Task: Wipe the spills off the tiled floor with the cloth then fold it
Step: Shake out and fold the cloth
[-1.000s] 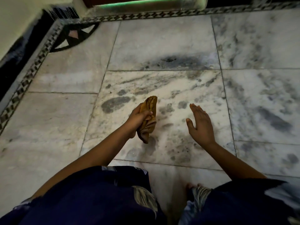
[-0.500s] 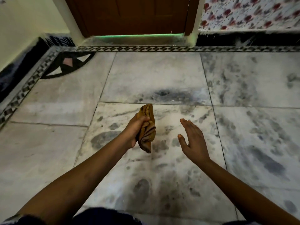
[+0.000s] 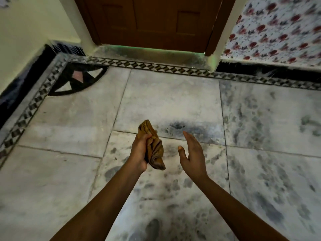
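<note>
A bunched brown-yellow cloth [image 3: 155, 148] is held upright above the floor, with my left hand [image 3: 139, 152] shut around its middle. Its top sticks out above my fist and its lower end hangs below. My right hand [image 3: 192, 153] is beside it on the right, open, palm turned toward the cloth, a short gap away and holding nothing. Below both hands lies the grey-white marble tiled floor [image 3: 166, 197], mottled with dark patches; a darker smear [image 3: 180, 126] shows on the tile just beyond the cloth.
A brown wooden door [image 3: 152, 21] with a stone threshold [image 3: 147, 53] stands straight ahead. A patterned black-and-white border strip [image 3: 156, 66] runs along the walls. A floral wall [image 3: 278, 28] is at right, a pale wall [image 3: 26, 32] at left.
The view has tilted up, so the door and walls now show and my lap has dropped out of sight. Both hands rose higher off the floor; the cloth stays in my left hand.
</note>
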Demonstrator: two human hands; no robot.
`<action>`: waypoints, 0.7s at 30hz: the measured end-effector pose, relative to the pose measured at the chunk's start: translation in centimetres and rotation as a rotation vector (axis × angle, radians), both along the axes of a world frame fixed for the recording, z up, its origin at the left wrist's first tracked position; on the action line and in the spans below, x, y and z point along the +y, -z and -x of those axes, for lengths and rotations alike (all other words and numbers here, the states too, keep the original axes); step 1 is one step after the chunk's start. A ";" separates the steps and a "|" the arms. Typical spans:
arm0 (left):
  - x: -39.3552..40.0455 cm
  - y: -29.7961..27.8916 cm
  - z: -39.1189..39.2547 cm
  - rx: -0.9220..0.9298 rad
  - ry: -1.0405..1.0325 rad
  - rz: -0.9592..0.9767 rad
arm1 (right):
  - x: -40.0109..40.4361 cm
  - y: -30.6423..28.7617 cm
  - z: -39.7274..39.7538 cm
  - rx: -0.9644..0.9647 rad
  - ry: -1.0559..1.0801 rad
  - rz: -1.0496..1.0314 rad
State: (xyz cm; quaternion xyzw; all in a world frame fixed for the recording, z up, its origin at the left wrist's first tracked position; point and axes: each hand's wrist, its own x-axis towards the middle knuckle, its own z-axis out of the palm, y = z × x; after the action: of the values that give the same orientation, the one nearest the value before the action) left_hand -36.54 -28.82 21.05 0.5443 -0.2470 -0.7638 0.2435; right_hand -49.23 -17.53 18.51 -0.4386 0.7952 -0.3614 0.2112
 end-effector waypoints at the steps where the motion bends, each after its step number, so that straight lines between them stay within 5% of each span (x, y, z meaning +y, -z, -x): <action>1: -0.3 -2.1 -0.5 0.008 -0.010 -0.001 | -0.6 -2.4 -0.5 -0.008 -0.006 0.005; 8: -0.4 -17.4 -3.4 0.012 -0.065 -0.022 | -1.6 -17.2 -4.2 -0.071 -0.083 0.069; 21: 3.0 -57.0 -7.7 0.020 -0.149 0.050 | -0.6 -53.8 -9.9 -0.095 -0.210 0.244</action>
State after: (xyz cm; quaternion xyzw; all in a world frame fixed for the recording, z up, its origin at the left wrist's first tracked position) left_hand -28.88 -25.78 78.09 0.5472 -0.2222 -0.7427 0.3156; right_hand -39.29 -18.12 72.35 -0.5241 0.6844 -0.4515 0.2303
